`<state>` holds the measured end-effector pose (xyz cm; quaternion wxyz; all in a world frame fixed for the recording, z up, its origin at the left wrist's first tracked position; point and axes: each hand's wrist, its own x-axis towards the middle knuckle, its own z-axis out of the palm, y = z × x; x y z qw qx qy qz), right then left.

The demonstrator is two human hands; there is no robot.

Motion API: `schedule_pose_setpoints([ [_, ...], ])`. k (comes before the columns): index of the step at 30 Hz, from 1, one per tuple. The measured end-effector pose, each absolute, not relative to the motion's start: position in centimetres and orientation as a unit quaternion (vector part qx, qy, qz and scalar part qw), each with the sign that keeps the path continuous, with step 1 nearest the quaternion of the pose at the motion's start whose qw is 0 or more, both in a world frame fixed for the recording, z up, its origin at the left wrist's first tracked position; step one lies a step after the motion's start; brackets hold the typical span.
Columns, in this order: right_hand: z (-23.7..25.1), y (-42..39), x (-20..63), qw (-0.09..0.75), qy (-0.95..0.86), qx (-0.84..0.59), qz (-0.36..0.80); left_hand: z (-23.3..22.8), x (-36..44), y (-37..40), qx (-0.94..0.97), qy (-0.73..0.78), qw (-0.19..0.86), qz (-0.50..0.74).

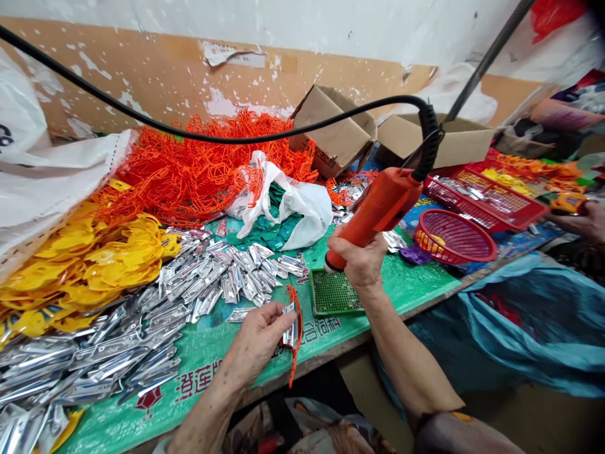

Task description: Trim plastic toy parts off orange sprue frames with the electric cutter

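My right hand (pixel 362 261) grips an orange electric screwdriver (pixel 378 208) with a black coiled cable, its tip pointing down onto a small green perforated tray (pixel 333 295). Near the table's front edge, my left hand (pixel 258 337) holds a shiny silver plastic piece (pixel 289 325) together with a thin orange frame piece (pixel 297 343) that hangs down below the fingers.
Silver parts (pixel 142 328), yellow parts (pixel 85 265) and orange frames (pixel 198 170) lie heaped on the green table cover (pixel 416 284). A white bag (pixel 293 202) of green pieces, cardboard boxes (pixel 335 129) and red baskets (pixel 454 236) stand behind. Another person's hand (pixel 583 221) is at the right.
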<state>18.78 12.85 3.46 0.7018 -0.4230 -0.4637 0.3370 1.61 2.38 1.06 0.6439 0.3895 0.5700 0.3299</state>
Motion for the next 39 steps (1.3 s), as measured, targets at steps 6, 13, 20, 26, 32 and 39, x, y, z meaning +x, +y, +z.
schedule_pose_setpoints([
  [6, 3.4, 12.8, 18.8, 0.697, -0.468, -0.429, 0.333, 0.7, 1.4, 2.5, 0.391, 0.571, 0.645, 0.324],
  [13, 3.7, 12.8, 19.1, 0.713, -0.453, -0.411, 0.344, 0.1, 1.4, 2.5, 0.396, 0.555, 0.613, 0.399],
  [20, 6.8, 10.4, 19.1, 0.699, -0.465, -0.33, 0.432, 0.2, 2.1, 2.4, 0.418, 0.55, 0.606, 0.394],
  [26, 8.7, 7.9, 17.8, 0.664, -0.454, -0.253, 0.538, 0.4, 2.7, 2.2, 0.423, 0.541, 0.617, 0.384],
  [32, 8.6, 7.1, 16.8, 0.648, -0.448, -0.229, 0.571, 0.7, 2.6, 2.0, 0.412, 0.531, 0.634, 0.383],
  [39, 8.6, 7.1, 16.7, 0.65, -0.452, -0.234, 0.565, 0.7, 2.6, 1.9, 0.406, 0.53, 0.638, 0.384],
])
